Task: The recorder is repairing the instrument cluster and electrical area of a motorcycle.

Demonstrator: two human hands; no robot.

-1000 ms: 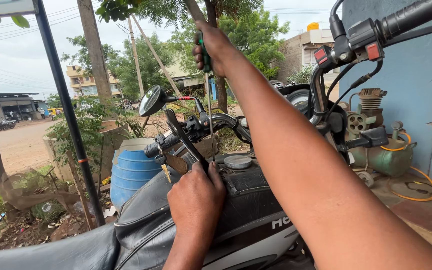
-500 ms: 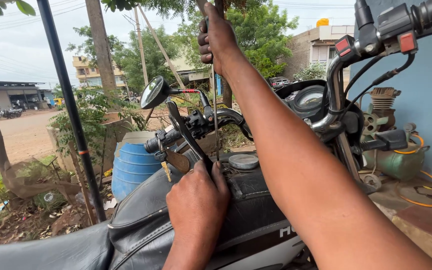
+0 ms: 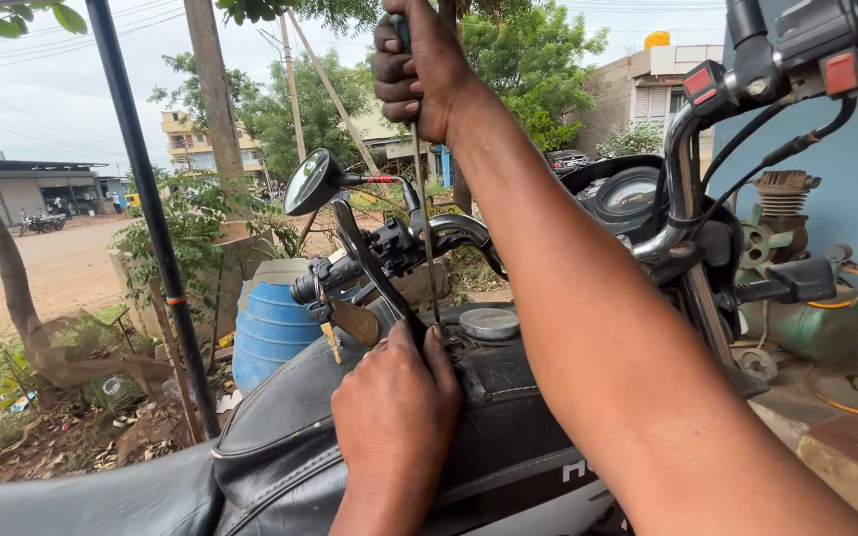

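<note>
My right hand (image 3: 419, 69) is raised high and closed around the handle of a long screwdriver. Its thin shaft (image 3: 425, 238) runs straight down to the top of the motorcycle tank, just ahead of my left hand. My left hand (image 3: 394, 417) rests on the black padded tank cover (image 3: 290, 447) and grips the lower end of a dark flat metal bar (image 3: 374, 268) that slants up to the left. A round silver fuel cap (image 3: 489, 323) sits just right of the two tool tips. Where the tips touch is hidden by my fingers.
The handlebar with a round mirror (image 3: 312, 182), the speedometer (image 3: 628, 199) and the right switch cluster (image 3: 806, 60) lies ahead. A black pole (image 3: 151, 218) and a blue barrel (image 3: 270, 323) stand to the left. A green compressor (image 3: 806, 318) with an orange hose is on the right.
My right hand with the screwdriver has risen toward the top of the view and the shaft now stands more upright. My left hand has stayed on the tank holding the bar.
</note>
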